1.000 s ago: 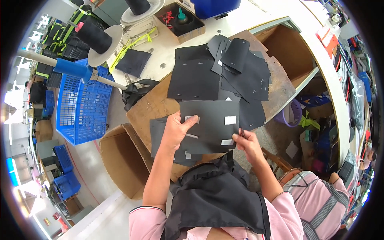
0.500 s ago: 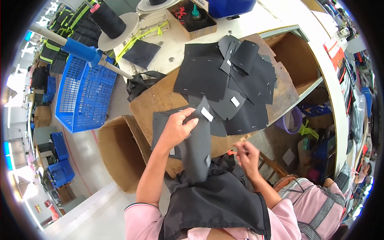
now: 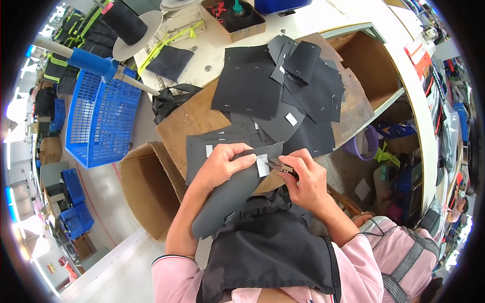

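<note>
Looking down on a white worktable (image 3: 328, 17) beyond a brown work board (image 3: 197, 116). Seeing a blue plastic basket (image 3: 103, 121) left of that board, plus an open cardboard box (image 3: 134, 184) beside the board's near left side. Seeing overlapping black fabric pieces (image 3: 247, 83) spread across the board. Holding a dark grey fabric panel (image 3: 227, 197) over the board's near edge, curved and hanging. Pinching that panel's upper edge between thumb and fingers of the left hand (image 3: 222, 164). Clutching, with the right hand (image 3: 309, 179) above the board's near edge, small thread snips (image 3: 287, 168) pointed at a white label (image 3: 262, 165) on the panel. Unable to tell about contact between blade tips and label.
</note>
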Available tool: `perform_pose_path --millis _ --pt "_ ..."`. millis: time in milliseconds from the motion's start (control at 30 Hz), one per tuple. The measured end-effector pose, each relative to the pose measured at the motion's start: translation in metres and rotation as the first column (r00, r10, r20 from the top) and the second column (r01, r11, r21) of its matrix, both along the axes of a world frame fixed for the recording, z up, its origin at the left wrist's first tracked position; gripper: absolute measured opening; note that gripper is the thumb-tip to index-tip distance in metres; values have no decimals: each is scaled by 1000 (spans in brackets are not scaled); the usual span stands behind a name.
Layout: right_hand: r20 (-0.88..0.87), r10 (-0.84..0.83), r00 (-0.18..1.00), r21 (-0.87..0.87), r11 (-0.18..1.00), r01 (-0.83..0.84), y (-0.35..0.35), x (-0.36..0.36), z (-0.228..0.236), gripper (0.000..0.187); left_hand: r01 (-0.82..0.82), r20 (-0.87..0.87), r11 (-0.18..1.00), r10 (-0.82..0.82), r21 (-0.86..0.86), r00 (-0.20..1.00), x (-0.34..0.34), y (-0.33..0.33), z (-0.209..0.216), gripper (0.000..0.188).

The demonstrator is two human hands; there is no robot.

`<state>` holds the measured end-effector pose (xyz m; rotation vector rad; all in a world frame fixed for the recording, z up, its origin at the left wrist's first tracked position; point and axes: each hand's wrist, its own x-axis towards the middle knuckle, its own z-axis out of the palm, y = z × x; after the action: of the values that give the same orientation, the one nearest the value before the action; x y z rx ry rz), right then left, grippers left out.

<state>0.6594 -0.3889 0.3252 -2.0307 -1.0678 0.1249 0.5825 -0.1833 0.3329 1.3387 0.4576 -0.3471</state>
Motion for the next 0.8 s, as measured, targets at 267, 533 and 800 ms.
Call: perform_pose_path --millis 267,533,800 --pt "-185 -86 979 100 989 106 6 -11 -10 33 -54 -14 998 54 -23 998 -1 -3 0 21" --pt "-28 -131 991 69 989 133 6 -18 -12 32 -52 13 997 51 55 999 -2 -4 0 19" --pt "-4 -116 993 105 988 115 3 -21 -12 32 -65 -6 997 65 -29 998 -4 -5 -5 18"
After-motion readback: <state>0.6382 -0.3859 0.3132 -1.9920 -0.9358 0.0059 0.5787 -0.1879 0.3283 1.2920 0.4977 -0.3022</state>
